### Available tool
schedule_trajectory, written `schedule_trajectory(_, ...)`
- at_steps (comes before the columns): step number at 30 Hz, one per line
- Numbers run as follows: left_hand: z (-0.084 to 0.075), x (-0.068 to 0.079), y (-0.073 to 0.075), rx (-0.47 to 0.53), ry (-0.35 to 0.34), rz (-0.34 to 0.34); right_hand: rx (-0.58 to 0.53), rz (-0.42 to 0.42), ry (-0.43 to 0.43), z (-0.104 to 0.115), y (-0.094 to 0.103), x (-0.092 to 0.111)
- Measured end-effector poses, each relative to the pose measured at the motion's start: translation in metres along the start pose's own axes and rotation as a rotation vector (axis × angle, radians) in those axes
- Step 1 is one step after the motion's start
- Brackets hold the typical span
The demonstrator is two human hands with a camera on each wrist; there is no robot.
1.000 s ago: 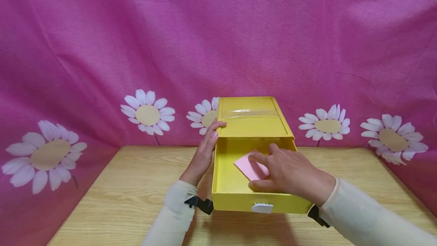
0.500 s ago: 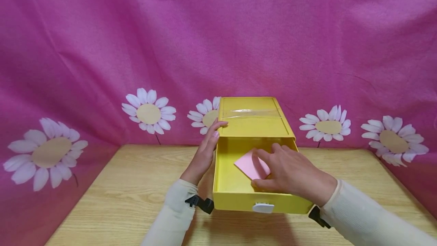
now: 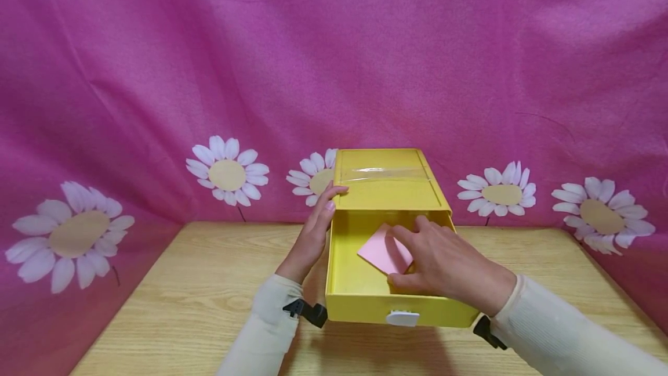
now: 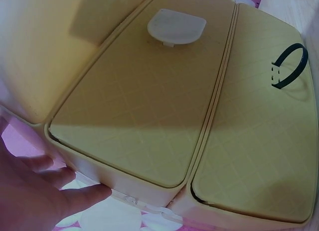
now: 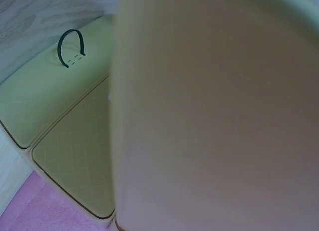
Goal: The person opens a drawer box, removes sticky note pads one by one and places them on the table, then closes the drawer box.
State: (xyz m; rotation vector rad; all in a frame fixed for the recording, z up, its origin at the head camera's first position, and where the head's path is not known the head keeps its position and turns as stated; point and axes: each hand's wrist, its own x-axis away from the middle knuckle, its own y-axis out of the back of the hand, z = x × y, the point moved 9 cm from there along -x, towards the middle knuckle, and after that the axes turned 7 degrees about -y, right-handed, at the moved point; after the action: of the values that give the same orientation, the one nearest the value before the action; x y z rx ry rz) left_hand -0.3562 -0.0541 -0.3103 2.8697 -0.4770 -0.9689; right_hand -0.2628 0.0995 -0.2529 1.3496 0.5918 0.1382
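A yellow drawer cabinet point(image 3: 386, 193) stands on the table with its top drawer point(image 3: 360, 308) pulled out toward me. Inside that drawer lies a thin pink square, like a sticky note pad point(image 3: 377, 255). My right hand point(image 3: 443, 260) reaches in over the drawer's right side, thumb at the pad's near corner and bent forefinger over its far part. The pad's right part is hidden under this hand. My left hand point(image 3: 308, 237) rests along the cabinet's left side, fingertips at the top edge; its fingers point(image 4: 84, 197) show spread and fairly straight in the left wrist view.
Below the pulled-out drawer are two closed drawers, one with a white knob point(image 4: 177, 27), the lowest with a black loop handle point(image 4: 296, 66). The drawer's outer wall point(image 5: 214, 111) fills much of the right wrist view. A pink flowered cloth point(image 3: 334, 62) hangs behind the wooden table point(image 3: 209, 283).
My right thumb and forefinger have shifted slightly right across the pad, and the pad has turned a little. My left hand and the cabinet hold still.
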Motion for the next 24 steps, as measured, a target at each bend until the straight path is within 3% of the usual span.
schedule_trajectory(24,-0.0005,0.0,0.0003,-0.014,0.002,-0.002,0.092,0.009,0.071,0.0055,-0.0007,-0.0021)
